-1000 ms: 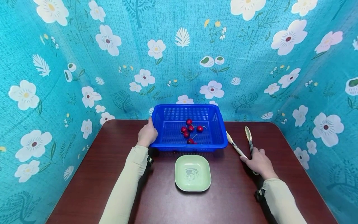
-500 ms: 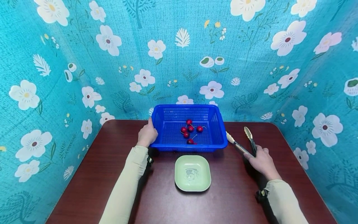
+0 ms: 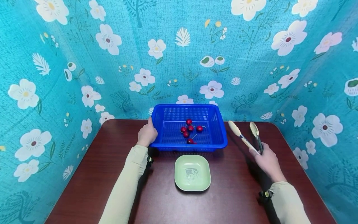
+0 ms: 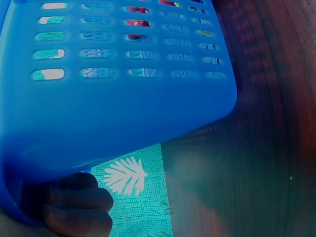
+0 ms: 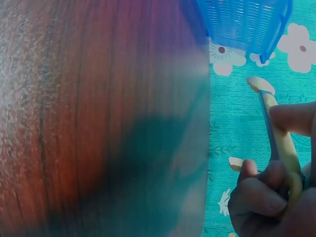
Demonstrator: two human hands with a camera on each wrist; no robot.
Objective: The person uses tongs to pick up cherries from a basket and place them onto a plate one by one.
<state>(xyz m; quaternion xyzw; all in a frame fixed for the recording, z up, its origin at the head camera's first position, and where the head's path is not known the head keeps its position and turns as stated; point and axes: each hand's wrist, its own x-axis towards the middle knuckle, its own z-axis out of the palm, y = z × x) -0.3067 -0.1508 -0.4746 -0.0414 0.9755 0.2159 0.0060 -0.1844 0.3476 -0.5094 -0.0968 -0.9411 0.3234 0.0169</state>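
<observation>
Status: right hand [image 3: 267,161] has fingers curled round the handle end of the tongs [image 3: 246,138], lifted off the table [image 3: 84,186], tips spread apart, to the right of the basket [image 3: 221,137]. Left hand [image 3: 146,134] grips the basket's left rim.

Progress: early stage, by judgement. Approx. six cherries [image 3: 190,130] all lie in the basket; plate [image 3: 192,173], just in front of it, holds none. Transfer not yet begun.

Markings: no legible text or brand; plate has a faint printed figure, unreadable.
</observation>
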